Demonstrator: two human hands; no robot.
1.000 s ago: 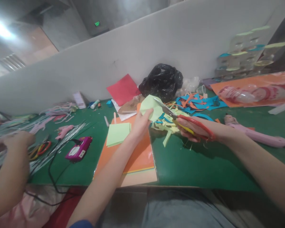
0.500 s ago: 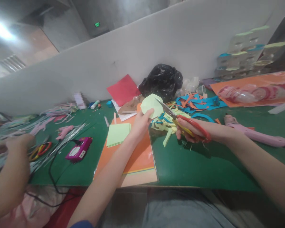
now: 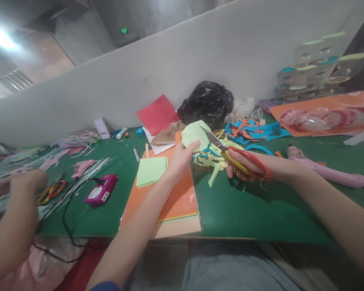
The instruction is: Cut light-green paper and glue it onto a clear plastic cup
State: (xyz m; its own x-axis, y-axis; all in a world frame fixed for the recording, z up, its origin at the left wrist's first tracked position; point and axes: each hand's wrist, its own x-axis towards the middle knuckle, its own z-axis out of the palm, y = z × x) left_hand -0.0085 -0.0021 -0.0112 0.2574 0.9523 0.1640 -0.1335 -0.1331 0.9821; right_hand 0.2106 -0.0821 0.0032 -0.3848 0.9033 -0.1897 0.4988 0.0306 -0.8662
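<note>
Several layered sheets (image 3: 177, 206), orange uppermost, are laid near the front edge of the green table (image 3: 236, 222), their long axis running away from the person. A stack of pale green squares (image 3: 151, 171) is set on their left part, partly covered by the left forearm. Slightly farther off, a pair of scissors (image 3: 223, 148) is gripped in the right hand (image 3: 238, 165), the fingers curled about the red and yellow handles. Its long axis is slanted from the handles, near and to the right, up to the tips, which are pointed away and leftward. By the left hand (image 3: 182, 155), a roughly round pale green piece (image 3: 195, 135) is pinched narrowly at its lower edge, thumb in front; it is held up above the table, its broad face turned toward the person, and no clear long axis can be made out. Its right part is overlapped by the blades; whether they are parted cannot be told. Beyond, pale green scraps (image 3: 214, 163) are strewn, then blue and orange strips (image 3: 251, 131), and a crumpled black bag (image 3: 208, 103) is placed against the wall (image 3: 170, 68).
</note>
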